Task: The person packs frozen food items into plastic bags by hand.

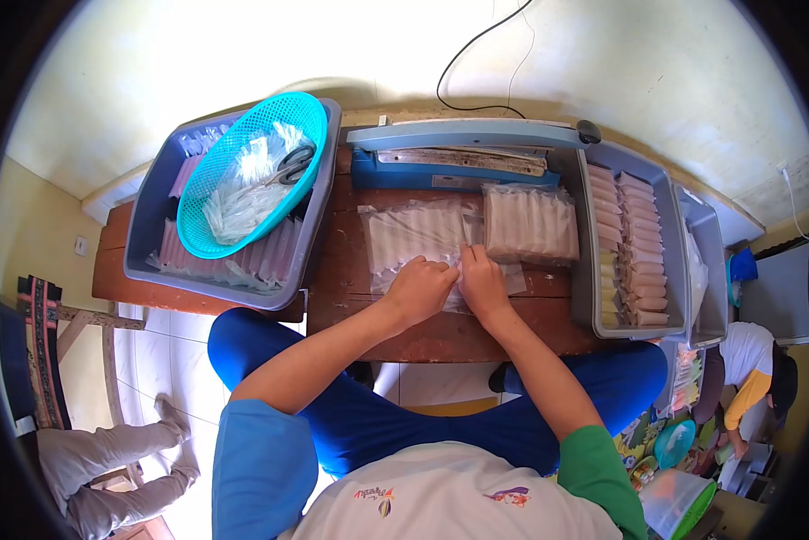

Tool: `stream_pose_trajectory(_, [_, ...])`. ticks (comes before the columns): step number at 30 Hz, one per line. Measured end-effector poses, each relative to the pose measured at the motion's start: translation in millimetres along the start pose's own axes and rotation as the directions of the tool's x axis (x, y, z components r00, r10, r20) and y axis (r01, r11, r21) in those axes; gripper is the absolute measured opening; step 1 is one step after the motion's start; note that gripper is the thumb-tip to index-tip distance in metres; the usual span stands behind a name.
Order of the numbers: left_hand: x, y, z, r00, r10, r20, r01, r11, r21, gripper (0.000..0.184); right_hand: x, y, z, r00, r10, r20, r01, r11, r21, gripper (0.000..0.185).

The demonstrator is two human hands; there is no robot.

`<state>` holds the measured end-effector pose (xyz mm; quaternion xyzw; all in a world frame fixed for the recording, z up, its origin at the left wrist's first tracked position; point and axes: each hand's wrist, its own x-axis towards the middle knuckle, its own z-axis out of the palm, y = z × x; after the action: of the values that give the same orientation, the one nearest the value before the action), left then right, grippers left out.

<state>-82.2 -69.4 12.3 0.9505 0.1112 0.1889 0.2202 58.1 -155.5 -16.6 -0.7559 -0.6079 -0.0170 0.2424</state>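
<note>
A clear plastic bag (411,229) filled with a row of pale pink sticks lies on the brown wooden table (539,310). My left hand (420,292) is closed on the near edge of this bag, fingers curled in. Right beside it, my right hand (482,281) pinches the plastic near the bag's lower right corner. The fingertips of both hands almost meet. A second packed bag of sticks (530,225) sits just beyond my right hand. Behind the bags stands a blue sealer-like device (413,171) with a long grey arm (476,135).
At the left, a grey tub (143,243) holds wrapped sticks and a turquoise basket (193,216) with plastic bags and scissors (294,165). Another grey tub (587,288) of sticks stands at the right. A co-worker (751,369) bends at far right; another person's legs (116,459) show at left.
</note>
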Motion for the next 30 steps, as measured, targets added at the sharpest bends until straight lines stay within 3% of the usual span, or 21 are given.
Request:
stream_pose_trajectory(5, [-0.8,-1.8,3.0,1.000,-0.014,0.008,0.014,1.000,-0.009,0.002,0.9,0.7,11.8,0.991,0.102,0.085,-0.098,0.994,-0.045,0.036])
stream_pose_trajectory(15, [-0.5,-5.1,2.6,0.997,-0.072,0.034,0.073,0.997,-0.011,0.005,10.1,-1.9,10.6,0.993,0.072,0.098,-0.061,0.992,-0.109,0.025])
stream_pose_trajectory(21, [-2.7,0.0,-12.6,0.995,-0.086,0.046,0.088,0.995,-0.041,0.017,12.8,-8.4,-4.9,0.985,0.091,0.144,-0.093,0.996,0.007,0.049])
stream_pose_trajectory(23, [-1.6,5.3,-22.7,0.993,-0.095,0.071,0.098,0.994,-0.041,0.024,12.3,1.6,2.7,0.998,-0.037,0.047,0.035,0.999,0.036,0.063])
stream_pose_trajectory(24, [-0.4,7.1,-26.5,0.990,-0.112,0.084,0.109,0.993,0.034,0.031,13.6,-0.5,0.0,0.998,-0.038,0.048,0.036,0.999,0.037,0.063])
stream_pose_trajectory(26, [0.2,6.6,-26.8,0.987,-0.128,0.096,0.118,0.987,0.111,0.037,16.5,-4.2,-6.8,0.978,0.018,0.208,-0.036,0.996,0.082,0.059])
stream_pose_trajectory(28, [-2.7,2.1,-18.8,0.981,-0.186,0.049,0.165,0.945,0.283,0.045,19.3,-11.6,-14.0,0.979,0.008,0.202,-0.028,0.995,0.099,0.058])
stream_pose_trajectory(30, [-6.0,-4.3,-12.3,0.984,-0.176,-0.014,0.171,0.933,0.316,0.046,19.0,-13.3,-13.9,0.980,-0.004,0.197,-0.019,0.993,0.117,0.057])
